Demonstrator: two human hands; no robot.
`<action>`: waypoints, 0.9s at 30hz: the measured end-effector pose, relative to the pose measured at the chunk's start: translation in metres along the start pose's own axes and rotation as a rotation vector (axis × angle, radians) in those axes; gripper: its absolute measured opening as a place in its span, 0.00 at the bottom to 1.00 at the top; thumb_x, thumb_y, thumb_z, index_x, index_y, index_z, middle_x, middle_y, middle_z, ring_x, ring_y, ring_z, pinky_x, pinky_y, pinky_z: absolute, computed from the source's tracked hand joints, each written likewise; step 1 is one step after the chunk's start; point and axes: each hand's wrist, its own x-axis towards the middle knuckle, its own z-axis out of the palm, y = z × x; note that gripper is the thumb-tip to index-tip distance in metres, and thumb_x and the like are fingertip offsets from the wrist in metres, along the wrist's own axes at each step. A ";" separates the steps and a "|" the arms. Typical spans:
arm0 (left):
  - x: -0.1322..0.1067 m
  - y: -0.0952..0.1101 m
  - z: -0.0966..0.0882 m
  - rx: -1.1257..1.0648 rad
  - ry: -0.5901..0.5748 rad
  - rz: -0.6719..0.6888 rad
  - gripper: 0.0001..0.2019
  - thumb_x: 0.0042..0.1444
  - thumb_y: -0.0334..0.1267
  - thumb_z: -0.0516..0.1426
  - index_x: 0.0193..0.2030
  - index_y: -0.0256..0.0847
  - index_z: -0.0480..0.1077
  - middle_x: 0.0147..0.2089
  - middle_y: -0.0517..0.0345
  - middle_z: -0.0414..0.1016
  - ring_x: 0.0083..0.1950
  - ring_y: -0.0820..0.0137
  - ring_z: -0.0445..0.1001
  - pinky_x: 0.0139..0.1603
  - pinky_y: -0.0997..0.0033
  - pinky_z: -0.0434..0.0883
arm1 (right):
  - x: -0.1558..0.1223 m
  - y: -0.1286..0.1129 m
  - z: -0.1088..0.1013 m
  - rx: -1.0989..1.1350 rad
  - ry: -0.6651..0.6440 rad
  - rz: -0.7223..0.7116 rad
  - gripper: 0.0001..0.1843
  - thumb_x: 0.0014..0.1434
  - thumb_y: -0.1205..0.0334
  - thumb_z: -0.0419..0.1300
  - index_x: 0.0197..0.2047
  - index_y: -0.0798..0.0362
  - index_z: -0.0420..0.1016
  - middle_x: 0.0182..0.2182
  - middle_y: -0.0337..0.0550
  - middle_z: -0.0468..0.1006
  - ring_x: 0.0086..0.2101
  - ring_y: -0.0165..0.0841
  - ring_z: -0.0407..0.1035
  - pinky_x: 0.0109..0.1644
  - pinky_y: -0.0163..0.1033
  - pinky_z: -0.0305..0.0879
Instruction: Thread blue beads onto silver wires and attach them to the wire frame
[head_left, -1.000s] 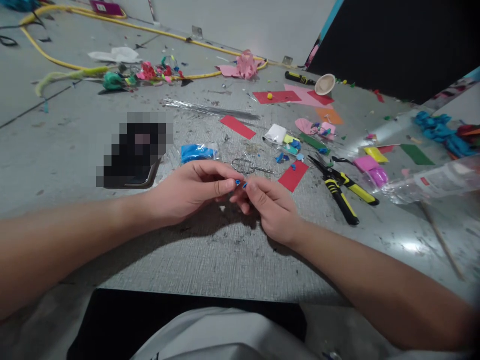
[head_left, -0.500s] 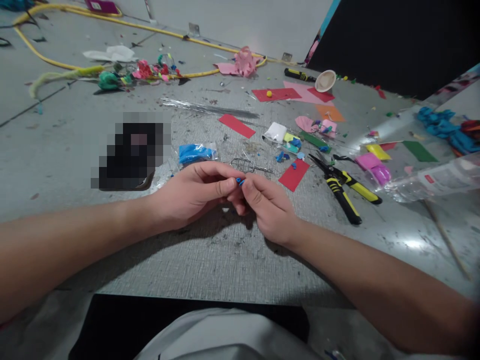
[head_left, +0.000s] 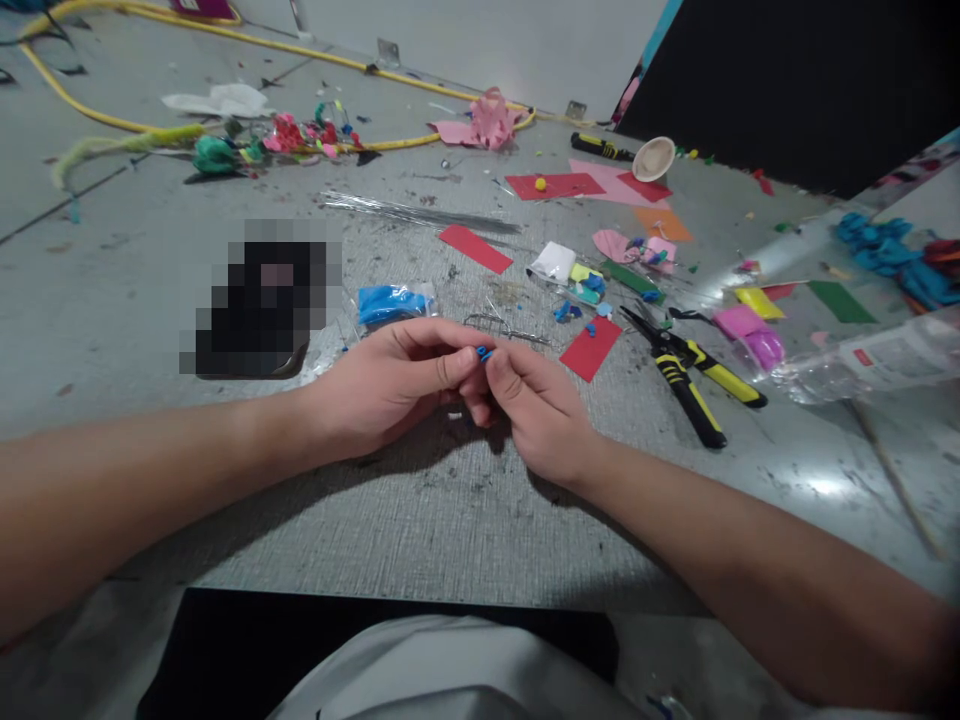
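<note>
Between the fingertips of both hands is a small piece of blue clay, partly hidden by the thumbs. My left hand pinches it from the left, fingers curled behind. From the other side, the thumb and fingers of my right hand press on the same piece. Just beyond the fingers lies a bent wire shape, partly covered by them. A clear packet of blue clay rests behind my left hand. Right of my right hand lies a red paper strip with blue bits on it.
Yellow-and-black pliers lie open at the right, near a clear plastic bottle. A bundle of thin wires stretches across the middle. At left is a dark blurred phone-like object. A yellow cable runs along the back.
Both hands keep their pinch on the blue clay, which has shifted very slightly up and looks a little turned. The rest of the table is the same.
</note>
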 end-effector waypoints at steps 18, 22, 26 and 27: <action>0.002 0.000 -0.001 0.018 -0.006 0.003 0.09 0.56 0.39 0.76 0.42 0.43 0.86 0.31 0.57 0.85 0.33 0.68 0.85 0.39 0.71 0.81 | 0.000 -0.001 0.001 -0.032 0.015 0.014 0.28 0.78 0.38 0.52 0.33 0.49 0.70 0.27 0.36 0.73 0.30 0.29 0.68 0.39 0.39 0.70; 0.001 -0.001 0.000 0.028 -0.001 0.019 0.09 0.57 0.38 0.76 0.43 0.43 0.86 0.31 0.56 0.85 0.33 0.67 0.85 0.39 0.69 0.82 | 0.000 0.000 0.001 -0.031 0.016 0.011 0.27 0.78 0.38 0.52 0.33 0.49 0.70 0.27 0.36 0.73 0.30 0.29 0.68 0.38 0.39 0.69; 0.000 -0.001 0.000 0.050 -0.001 0.048 0.08 0.57 0.36 0.75 0.43 0.44 0.87 0.33 0.56 0.86 0.34 0.68 0.85 0.40 0.70 0.83 | -0.001 0.002 0.001 -0.007 0.001 -0.008 0.26 0.78 0.40 0.53 0.33 0.49 0.69 0.27 0.36 0.73 0.30 0.29 0.67 0.37 0.38 0.68; -0.001 -0.001 0.000 0.055 -0.003 0.054 0.08 0.57 0.36 0.76 0.43 0.44 0.87 0.33 0.57 0.86 0.34 0.68 0.85 0.41 0.70 0.83 | -0.001 0.003 0.001 -0.004 -0.003 -0.010 0.26 0.78 0.40 0.53 0.33 0.49 0.69 0.27 0.35 0.73 0.30 0.28 0.67 0.37 0.38 0.67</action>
